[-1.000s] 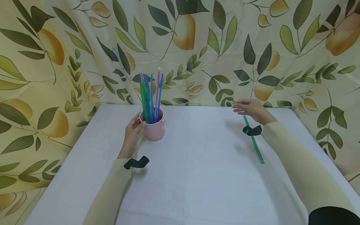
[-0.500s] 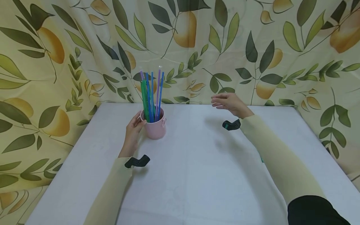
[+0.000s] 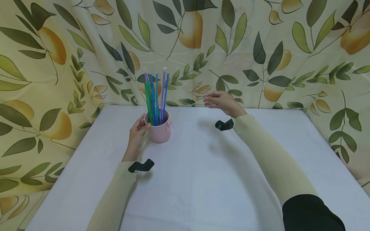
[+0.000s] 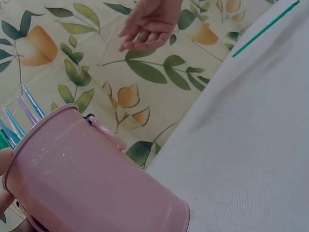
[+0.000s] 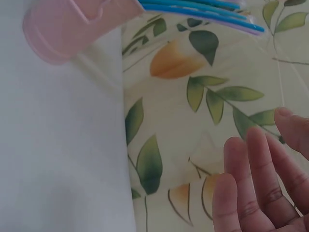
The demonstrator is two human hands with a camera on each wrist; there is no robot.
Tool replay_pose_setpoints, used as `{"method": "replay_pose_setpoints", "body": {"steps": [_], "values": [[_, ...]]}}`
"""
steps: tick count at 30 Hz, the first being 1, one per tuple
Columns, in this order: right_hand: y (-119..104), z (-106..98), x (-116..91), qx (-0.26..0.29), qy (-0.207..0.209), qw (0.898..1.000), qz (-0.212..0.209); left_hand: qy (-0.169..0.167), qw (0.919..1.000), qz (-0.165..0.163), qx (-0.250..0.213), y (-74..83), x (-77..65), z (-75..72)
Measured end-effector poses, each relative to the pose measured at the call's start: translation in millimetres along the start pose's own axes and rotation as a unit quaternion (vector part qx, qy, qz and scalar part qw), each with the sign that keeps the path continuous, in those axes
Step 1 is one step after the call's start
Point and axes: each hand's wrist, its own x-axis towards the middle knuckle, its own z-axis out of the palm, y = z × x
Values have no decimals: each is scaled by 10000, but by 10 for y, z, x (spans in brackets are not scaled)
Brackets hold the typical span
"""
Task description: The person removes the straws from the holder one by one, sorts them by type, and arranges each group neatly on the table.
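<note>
In the head view my left hand holds a small pink bucket by its left side, thumb at the rim. Several thin blue and purple sticks and green ones stand upright inside it. The left wrist view shows the bucket close up, with a small handle on its side. To the right of the bucket, apart from it, my right hand hovers over the far part of the table. Its fingers are extended and loose, with nothing in them.
A thin green strip lies on the white table, toward the right; in the head view my right sleeve hides it. Behind the far table edge hangs a leaf-and-fruit patterned cloth.
My right hand has moved left, away from the green strip and nearer the bucket, its forearm now covering the strip. The left hand and the bucket have stayed in place.
</note>
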Motion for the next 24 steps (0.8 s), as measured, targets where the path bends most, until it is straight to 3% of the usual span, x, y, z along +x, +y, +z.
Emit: {"method": "replay_pose_setpoints", "body": {"steps": [16, 24], "values": [[-246, 450, 199, 1074, -190, 9932, -414, -40, 9999, 83, -89, -6, 4, 7], [-292, 750, 294, 1253, -143, 9910, -445, -57, 9998, 154, -128, -18, 5, -7]]}}
